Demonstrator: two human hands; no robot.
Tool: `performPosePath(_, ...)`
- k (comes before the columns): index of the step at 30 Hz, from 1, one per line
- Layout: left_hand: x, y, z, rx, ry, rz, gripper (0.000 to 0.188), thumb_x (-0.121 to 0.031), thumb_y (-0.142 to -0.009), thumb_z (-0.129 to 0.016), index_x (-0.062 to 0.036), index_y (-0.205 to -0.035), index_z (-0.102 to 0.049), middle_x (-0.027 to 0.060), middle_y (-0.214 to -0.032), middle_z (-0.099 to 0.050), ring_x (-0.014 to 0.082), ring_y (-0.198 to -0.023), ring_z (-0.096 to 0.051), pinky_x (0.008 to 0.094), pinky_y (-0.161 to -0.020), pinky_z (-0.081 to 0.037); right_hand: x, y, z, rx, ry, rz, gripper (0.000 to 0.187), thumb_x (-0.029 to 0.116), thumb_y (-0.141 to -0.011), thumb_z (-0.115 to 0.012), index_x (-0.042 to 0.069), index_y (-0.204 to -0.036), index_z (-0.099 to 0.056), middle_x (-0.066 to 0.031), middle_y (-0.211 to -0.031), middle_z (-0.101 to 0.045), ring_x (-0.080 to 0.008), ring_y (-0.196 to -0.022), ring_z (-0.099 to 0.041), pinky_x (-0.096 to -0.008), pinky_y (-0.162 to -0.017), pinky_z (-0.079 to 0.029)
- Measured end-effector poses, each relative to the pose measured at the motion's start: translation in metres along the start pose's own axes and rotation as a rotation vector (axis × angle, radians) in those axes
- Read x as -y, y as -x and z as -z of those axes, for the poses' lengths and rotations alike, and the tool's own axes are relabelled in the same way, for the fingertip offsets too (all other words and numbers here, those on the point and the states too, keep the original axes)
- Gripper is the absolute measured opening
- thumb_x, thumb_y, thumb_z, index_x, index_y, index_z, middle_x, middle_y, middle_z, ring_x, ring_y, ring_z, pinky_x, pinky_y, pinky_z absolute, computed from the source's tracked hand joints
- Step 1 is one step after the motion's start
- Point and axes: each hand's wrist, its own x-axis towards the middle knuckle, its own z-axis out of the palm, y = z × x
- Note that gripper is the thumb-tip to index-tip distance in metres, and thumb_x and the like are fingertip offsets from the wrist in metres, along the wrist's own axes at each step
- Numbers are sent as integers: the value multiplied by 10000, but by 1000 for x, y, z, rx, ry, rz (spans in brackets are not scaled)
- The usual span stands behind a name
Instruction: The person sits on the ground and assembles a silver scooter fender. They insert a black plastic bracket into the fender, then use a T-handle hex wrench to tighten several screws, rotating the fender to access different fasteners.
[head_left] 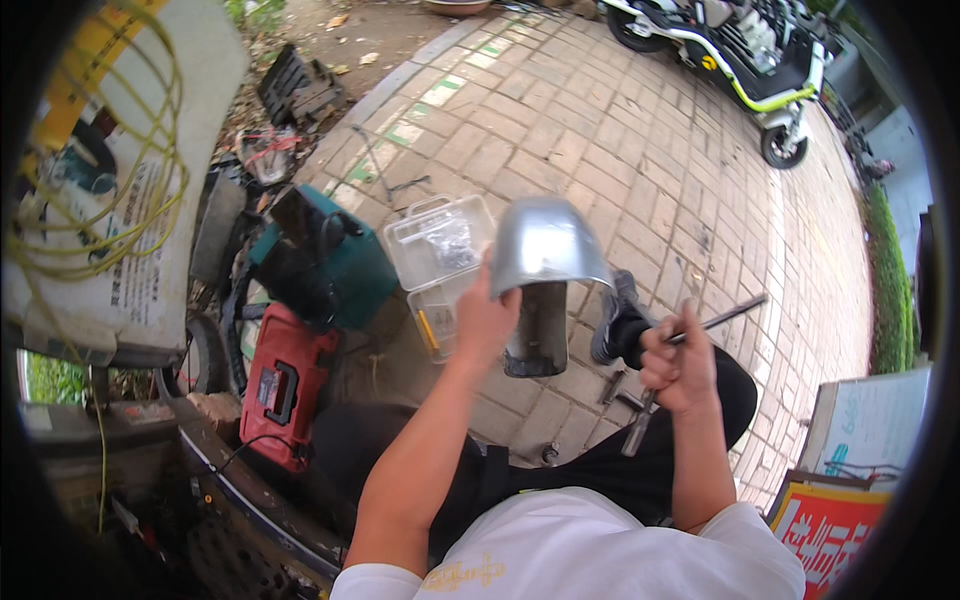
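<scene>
My left hand [487, 318] grips the left edge of a curved silver metal shell [552, 238], shaped like a mudguard, and holds it up in front of me. Below its rim shows a dark, scuffed hollow piece [537, 335]; I cannot tell whether it belongs to the shell. Off to the right, the fingers of my right hand [683, 360] are wrapped around a dark metal bar [735, 312] that sticks out to the upper right. A flat metal length [638, 428] also points down from that fist. Whether both are one tool is hidden by the fingers.
Left of the shell lies an open clear plastic case [435, 240] with small parts. Beside it are a teal box [330, 255] and a red toolbox [285, 385]. Dark tools [622, 392] lie on the brick paving near my shoe [618, 318]. A scooter [735, 70] stands far right.
</scene>
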Motion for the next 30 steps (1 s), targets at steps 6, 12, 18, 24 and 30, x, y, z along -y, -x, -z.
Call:
performPosePath(6, -8, 27, -12, 127, -74, -205, 663, -92, -818, -670, -35, -1439, -443, 228, -931, -684, 425, -844, -670, 518, -716, -541, 59, -16, -102, -238, 1351, 747, 257, 252, -996, -643, 17, -906, -697, 2, -672, -545, -74, -516, -426, -264, -470, -330)
performPosePath(12, -5, 48, -34, 421, -134, -260, 527, -207, -953, -547, -36, -1442, -454, 219, -1108, -658, 351, -1052, -648, 453, -879, -527, -39, -76, -208, 911, 1849, 1008, 190, 116, -798, -790, 77, -970, -720, -105, -1087, -701, -316, -786, -707, -399, -638, -573)
performPosePath(18, -24, 63, -15, 490, 448, 115, 442, -255, -1025, -542, -43, -1412, -515, 157, -1472, -511, 294, -1367, -462, 405, -1114, -364, -176, -145, -238, 1309, 2056, 800, 162, 100, -723, -710, 100, -884, -683, -176, -1427, -524, -348, -703, -685, -449, -615, -558)
performPosePath(24, -32, 69, 5, 450, 761, 179, 451, -253, -979, -647, -37, -1366, -561, 163, -1447, -535, 302, -1341, -483, 411, -1097, -380, -230, -185, -242, 1191, 1856, 755, 95, 150, -821, -707, 75, -869, -671, -258, -1412, -511, -410, -737, -678, -482, -698, -558)
performPosePath(30, -29, 72, 4, 437, 1018, 160, 381, -212, -945, -706, -30, -1265, -603, 132, -1321, -600, 237, -1232, -541, 392, -1030, -418, -248, -199, -241, 1129, 1577, 713, 150, 197, -933, -647, 49, -908, -654, -245, -1353, -561, -431, -849, -666, -474, -732, -543)
